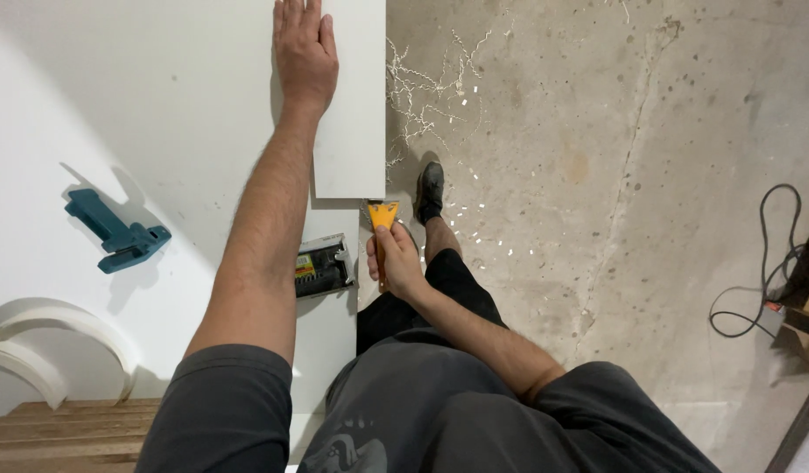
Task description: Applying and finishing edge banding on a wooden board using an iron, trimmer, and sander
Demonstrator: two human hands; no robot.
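Note:
My left hand (305, 51) lies flat, palm down, on a white panel (354, 105) that rests on a larger white work surface (142, 114). My right hand (396, 261) grips an orange scraper (383, 215) by its handle. The scraper's wide blade touches the near right corner of the white panel, at its edge. My right foot in a dark shoe (430, 191) stands on the concrete floor just beside the scraper.
A teal hand tool (117, 232) lies on the work surface at left. A small box with several coloured items (322, 266) sits near my left forearm. White curved edge-band strips (45, 346) lie at lower left. White shavings (426, 83) litter the floor. A cable (768, 271) lies at right.

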